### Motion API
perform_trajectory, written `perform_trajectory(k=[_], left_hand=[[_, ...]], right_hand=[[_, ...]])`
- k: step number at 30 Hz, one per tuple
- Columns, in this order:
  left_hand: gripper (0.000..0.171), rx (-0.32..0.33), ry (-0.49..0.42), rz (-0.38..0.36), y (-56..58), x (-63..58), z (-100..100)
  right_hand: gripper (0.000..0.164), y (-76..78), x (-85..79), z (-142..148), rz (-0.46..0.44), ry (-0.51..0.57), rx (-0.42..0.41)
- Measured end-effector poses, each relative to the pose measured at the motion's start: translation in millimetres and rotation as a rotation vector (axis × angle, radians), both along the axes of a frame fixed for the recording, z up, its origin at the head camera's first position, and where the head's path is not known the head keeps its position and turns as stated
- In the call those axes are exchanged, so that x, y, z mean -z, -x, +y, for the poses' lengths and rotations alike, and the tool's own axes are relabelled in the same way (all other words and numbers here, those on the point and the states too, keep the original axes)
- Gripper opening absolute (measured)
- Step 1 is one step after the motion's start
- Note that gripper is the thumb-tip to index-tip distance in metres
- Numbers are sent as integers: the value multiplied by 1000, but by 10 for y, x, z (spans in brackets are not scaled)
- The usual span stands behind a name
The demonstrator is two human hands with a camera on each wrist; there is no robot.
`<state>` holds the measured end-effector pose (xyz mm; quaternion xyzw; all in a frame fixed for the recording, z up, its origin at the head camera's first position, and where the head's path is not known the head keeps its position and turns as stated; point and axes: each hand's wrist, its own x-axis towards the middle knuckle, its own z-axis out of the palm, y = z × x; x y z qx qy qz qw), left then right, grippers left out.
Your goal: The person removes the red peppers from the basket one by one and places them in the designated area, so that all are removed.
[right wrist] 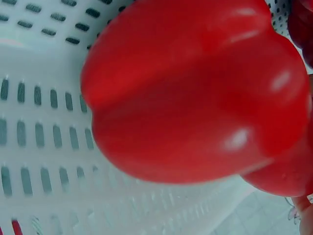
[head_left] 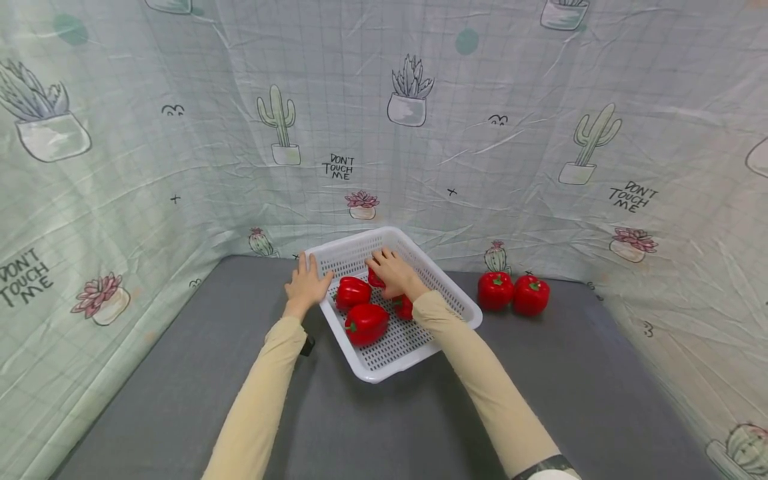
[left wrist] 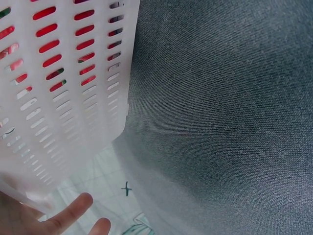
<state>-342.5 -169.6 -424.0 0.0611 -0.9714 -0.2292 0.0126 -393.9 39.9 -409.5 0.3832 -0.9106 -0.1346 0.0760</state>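
A white perforated plastic basket (head_left: 414,353) stands on the grey table with several red bell peppers in it. My left hand (head_left: 306,287) rests at the basket's left rim, fingers spread; in the left wrist view two fingertips show beyond the basket wall (left wrist: 68,127). Inside the basket, my right hand (head_left: 393,273) curls over a red bell pepper (head_left: 375,279), mostly hidden beneath the fingers. Another bell pepper (head_left: 403,307) lies under the right wrist and fills much of the right wrist view. Two more, one bell pepper (head_left: 353,293) and a larger one (head_left: 367,325), lie to the left.
Two red bell peppers, one (head_left: 495,291) beside the other (head_left: 531,295), stand on the table right of the basket. A printed cloth (head_left: 372,127) hangs behind and along both sides of the grey table (head_left: 198,373).
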Motion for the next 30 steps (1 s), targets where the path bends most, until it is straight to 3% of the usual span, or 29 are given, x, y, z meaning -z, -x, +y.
perform_trajectory(k=[10, 21, 30], left_hand=[[73, -1, -10, 11, 8, 43, 15], [73, -3, -8, 7, 14, 13, 21], [73, -7, -5, 11, 18, 24, 6]], right_hand=[[75, -127, -180, 110, -51, 104, -41], [73, -318, -492, 274, 57, 168, -142], [70, -530, -727, 400, 82, 247, -233]])
